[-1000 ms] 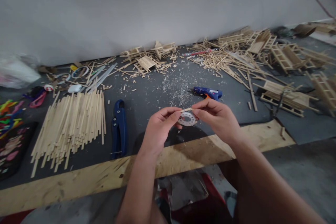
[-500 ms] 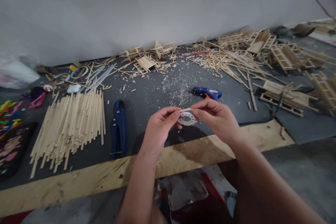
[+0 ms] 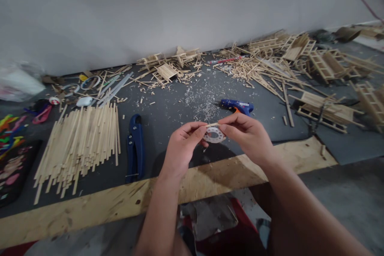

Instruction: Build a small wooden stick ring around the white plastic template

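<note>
My left hand (image 3: 186, 142) and my right hand (image 3: 243, 132) meet above the front of the table, each closed in a pinch. Between their fingertips lies a short wooden stick (image 3: 213, 125), held at both ends. It sits along the far edge of a white ring with holes around it (image 3: 214, 135), which the fingers of both hands also touch. Whether the stick is fixed to the ring I cannot tell. Just beyond my right hand, a blue glue gun (image 3: 237, 106) rests on its side. Some fingertips are hidden behind the ring.
Left of my hands lie a blue cutter (image 3: 136, 148) and a pile of wooden sticks (image 3: 79, 144). A dark phone-like case (image 3: 18, 172) is at the far left. Small stick-built frames (image 3: 327, 108) and offcuts (image 3: 240, 70) spread along the back and right. A plywood strip (image 3: 99, 204) edges the table.
Almost nothing differs. Both hands keep their pinch on the stick and ring, with only a tiny shift of the fingers.
</note>
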`<act>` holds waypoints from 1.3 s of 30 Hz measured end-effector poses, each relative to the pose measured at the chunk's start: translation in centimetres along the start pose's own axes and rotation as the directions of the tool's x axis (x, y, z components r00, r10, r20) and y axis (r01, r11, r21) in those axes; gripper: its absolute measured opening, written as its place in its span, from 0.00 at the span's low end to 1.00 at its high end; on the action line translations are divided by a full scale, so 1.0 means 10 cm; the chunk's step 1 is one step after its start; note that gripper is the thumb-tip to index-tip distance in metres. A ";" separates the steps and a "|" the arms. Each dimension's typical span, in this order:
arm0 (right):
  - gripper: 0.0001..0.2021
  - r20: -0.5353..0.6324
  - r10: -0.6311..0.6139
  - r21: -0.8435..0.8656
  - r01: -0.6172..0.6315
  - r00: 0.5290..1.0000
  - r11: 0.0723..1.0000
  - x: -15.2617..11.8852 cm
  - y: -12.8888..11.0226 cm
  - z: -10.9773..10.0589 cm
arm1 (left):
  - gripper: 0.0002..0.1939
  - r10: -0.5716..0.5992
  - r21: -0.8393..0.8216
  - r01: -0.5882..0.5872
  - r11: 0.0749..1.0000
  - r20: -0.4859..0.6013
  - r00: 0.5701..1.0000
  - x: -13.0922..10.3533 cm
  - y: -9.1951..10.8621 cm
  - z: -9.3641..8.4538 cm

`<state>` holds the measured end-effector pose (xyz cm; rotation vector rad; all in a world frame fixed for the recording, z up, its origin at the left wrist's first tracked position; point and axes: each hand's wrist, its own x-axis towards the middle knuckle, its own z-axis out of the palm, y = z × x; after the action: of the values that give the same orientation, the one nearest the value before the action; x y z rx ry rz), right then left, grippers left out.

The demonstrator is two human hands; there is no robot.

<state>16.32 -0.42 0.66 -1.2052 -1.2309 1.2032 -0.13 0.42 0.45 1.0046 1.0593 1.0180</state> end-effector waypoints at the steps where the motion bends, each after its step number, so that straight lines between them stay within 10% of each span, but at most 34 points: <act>1: 0.07 -0.007 0.003 0.004 -0.003 1.000 1.000 0.00 0.00 0.00 | 0.10 0.001 -0.004 -0.001 1.000 -0.001 1.000 0.00 0.00 0.00; 39: 0.09 0.028 -0.017 0.002 0.017 0.999 1.000 0.03 0.05 -0.02 | 0.09 0.097 0.034 -0.096 0.995 -0.023 0.995 0.00 -0.04 0.07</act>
<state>16.56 -0.14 0.14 -1.1782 -1.2581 1.2115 0.63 0.21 0.25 1.0812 1.0590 1.0964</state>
